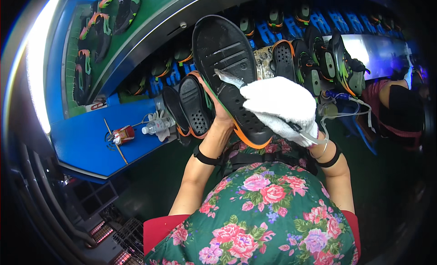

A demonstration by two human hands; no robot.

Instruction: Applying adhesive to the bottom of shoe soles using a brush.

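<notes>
Tilted up in front of me is a large black shoe sole (224, 44) with an orange rim at its near end. Its inner face, with ridges and small holes, is turned toward me. My left hand (221, 113) grips the sole by its left edge; most of the fingers are hidden behind it. A thick white glove covers my right hand (280, 103), which is closed around a brush (231, 79). The brush's pale tip touches the middle of the inner face. A clear tube (314, 138) runs by the glove's cuff.
Two black soles (193, 98) stand left of my left hand. A blue table (86, 139) holds a plastic bottle (155, 126) and a red-and-white container (123, 135). Black-and-green shoe uppers (343, 64) line the right, beside another person's arm (390, 98). A metal-edged conveyor (150, 39) crosses behind.
</notes>
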